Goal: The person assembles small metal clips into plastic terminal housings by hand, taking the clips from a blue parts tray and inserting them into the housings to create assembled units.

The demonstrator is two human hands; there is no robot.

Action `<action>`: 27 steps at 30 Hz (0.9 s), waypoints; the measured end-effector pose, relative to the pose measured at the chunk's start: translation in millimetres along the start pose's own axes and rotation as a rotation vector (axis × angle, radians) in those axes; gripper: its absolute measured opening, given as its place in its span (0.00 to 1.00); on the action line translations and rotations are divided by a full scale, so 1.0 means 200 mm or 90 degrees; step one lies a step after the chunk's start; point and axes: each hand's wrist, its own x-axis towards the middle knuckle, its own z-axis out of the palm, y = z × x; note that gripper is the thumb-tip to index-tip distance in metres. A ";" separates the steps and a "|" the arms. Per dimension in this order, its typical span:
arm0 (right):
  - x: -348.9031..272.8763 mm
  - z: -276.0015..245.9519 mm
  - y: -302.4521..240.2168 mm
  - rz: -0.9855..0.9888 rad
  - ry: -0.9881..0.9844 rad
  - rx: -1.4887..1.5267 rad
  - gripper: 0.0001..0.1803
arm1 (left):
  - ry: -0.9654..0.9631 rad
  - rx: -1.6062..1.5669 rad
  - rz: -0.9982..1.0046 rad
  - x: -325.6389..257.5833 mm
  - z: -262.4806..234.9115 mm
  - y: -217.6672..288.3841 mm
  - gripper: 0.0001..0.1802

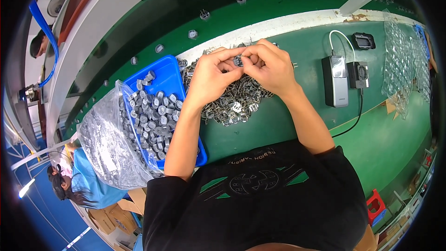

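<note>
Small round grey part [238, 60]: pinched between the fingers of your left hand [211, 80] and right hand [272, 67], held above a heap of metal clips [234, 102] on the green worktop [288, 125]. Blue tray [169, 76] of grey round parts [155, 116]: just left of your left forearm. Clear plastic bag [107, 144]: overlapping the tray's left edge. Grey box with cable [335, 81]: right of your hands.

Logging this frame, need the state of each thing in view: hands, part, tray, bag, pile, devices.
left hand: fingers pinching the small round part
right hand: fingers pinching the same part
small round part: held between both hands, above the pile
blue tray: holds grey round parts
clear bag: open, draped over tray
metal pile: loose on green bench
grey device: flat, cable plugged in
</note>
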 end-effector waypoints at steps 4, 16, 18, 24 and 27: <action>0.01 -0.03 0.00 0.020 -0.074 -0.016 0.06 | 0.024 -0.048 0.033 0.00 0.00 -0.04 0.21; 0.03 -0.09 0.23 0.086 -0.091 -0.260 0.08 | 0.303 0.307 -0.034 0.32 -0.49 -0.22 0.13; 0.03 -0.03 0.21 0.140 -0.106 -0.324 0.11 | 0.351 0.380 -0.038 0.40 -0.55 -0.25 0.13; 0.08 0.04 0.20 0.170 -0.127 -0.406 0.13 | 0.334 0.465 -0.029 0.54 -0.68 -0.44 0.12; 0.06 0.04 0.23 0.188 -0.150 -0.371 0.10 | 0.326 0.476 -0.016 0.53 -0.64 -0.42 0.12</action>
